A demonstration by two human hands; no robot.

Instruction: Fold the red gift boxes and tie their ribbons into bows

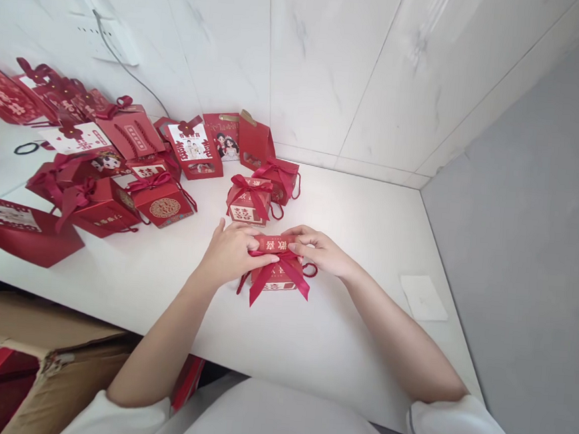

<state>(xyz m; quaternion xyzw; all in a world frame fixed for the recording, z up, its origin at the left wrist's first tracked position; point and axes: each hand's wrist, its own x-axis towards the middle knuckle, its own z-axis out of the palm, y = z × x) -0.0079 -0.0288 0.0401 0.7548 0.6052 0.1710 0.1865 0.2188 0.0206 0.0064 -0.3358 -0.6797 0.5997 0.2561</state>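
Note:
A small red gift box (275,279) with a dark red ribbon bow on its front stands on the white table, right before me. My left hand (234,251) is at its left side, thumb on the ribbon and fingers bent over the top edge. From the right, my right hand (317,248) pinches the top panel at its right end. Both hands are closed on the box. Red cord handles stick out at its two sides. Just behind it stands a similar box (248,204) with a bow, and another ribboned box (283,180) is behind that one.
Many red gift boxes (165,206) crowd the table's left part. Scissors (27,148) lie at the far left. White paper (423,298) lies on the right. An open cardboard box (76,381) with red boxes is at the lower left. A tiled wall (321,66) rises behind.

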